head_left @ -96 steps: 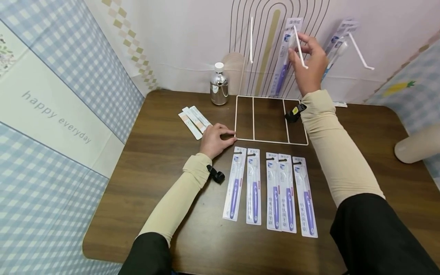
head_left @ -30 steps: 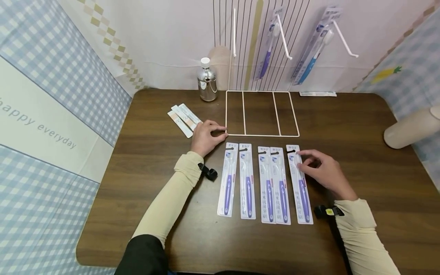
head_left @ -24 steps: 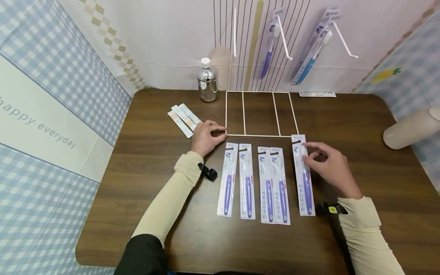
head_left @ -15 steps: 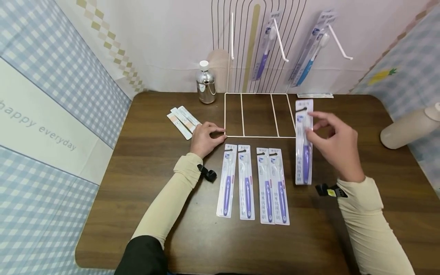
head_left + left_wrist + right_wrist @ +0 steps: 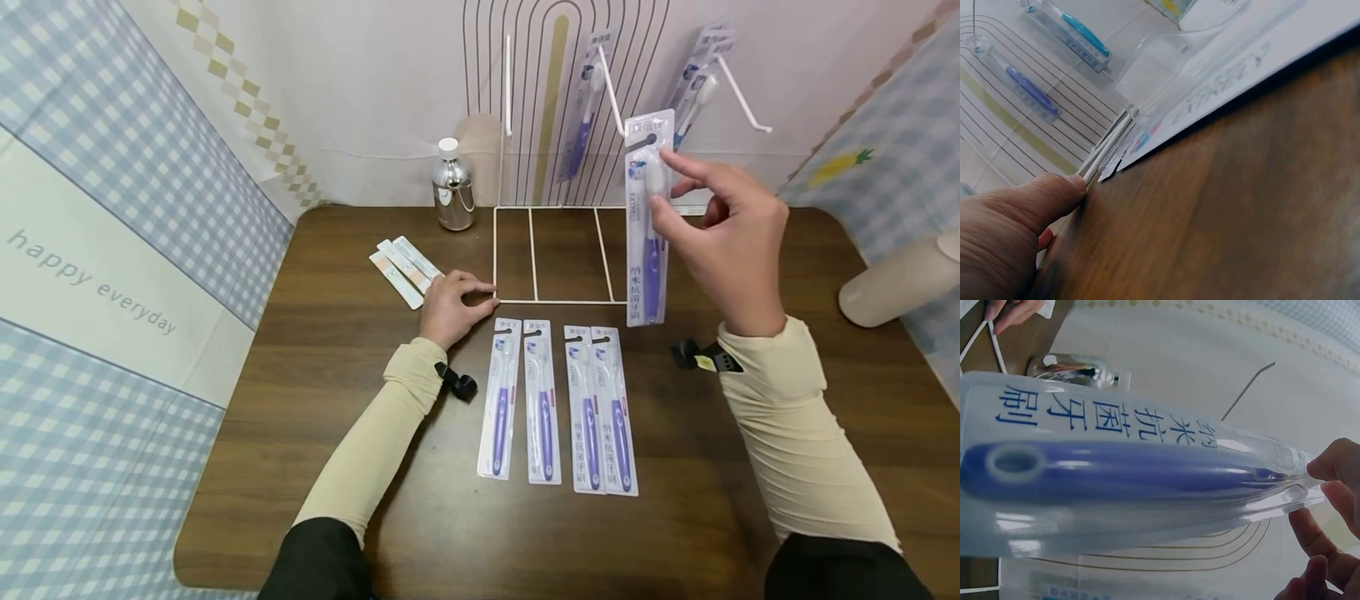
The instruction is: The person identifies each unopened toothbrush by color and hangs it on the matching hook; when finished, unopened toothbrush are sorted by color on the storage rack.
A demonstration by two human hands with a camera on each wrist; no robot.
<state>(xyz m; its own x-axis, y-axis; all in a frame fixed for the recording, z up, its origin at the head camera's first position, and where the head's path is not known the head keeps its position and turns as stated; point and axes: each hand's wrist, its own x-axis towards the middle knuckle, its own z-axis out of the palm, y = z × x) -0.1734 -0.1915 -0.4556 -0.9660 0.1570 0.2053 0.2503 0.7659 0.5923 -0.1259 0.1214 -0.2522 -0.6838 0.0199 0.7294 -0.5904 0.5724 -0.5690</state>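
My right hand (image 5: 731, 233) pinches a packaged toothbrush (image 5: 647, 283) by its upper edge, thumb and index finger on the blister pack. The pack hangs upright in front of a white hook of the display rack, its hole slot at the top; the purple handle (image 5: 1122, 472) fills the right wrist view. My left hand (image 5: 453, 308) pinches the front left corner of the rack's white wire base (image 5: 562, 302); the thumb (image 5: 1063, 187) lies against the wire. Several more purple toothbrush packs (image 5: 501, 417) lie in a row on the table in front of the base.
A purple toothbrush pack (image 5: 581, 125) hangs on the middle hook, and blue-handled packs (image 5: 697, 92) hang on the right one. The left hook (image 5: 508, 87) is bare. A silver bottle (image 5: 453, 196), slim packets (image 5: 405, 271) and a beige cylinder (image 5: 892, 287) stand or lie around.
My right hand left a toothbrush on the middle hook, came down, picked up the rightmost pack from the row and raised it toward the hooks. The left hand stays at the base's corner.
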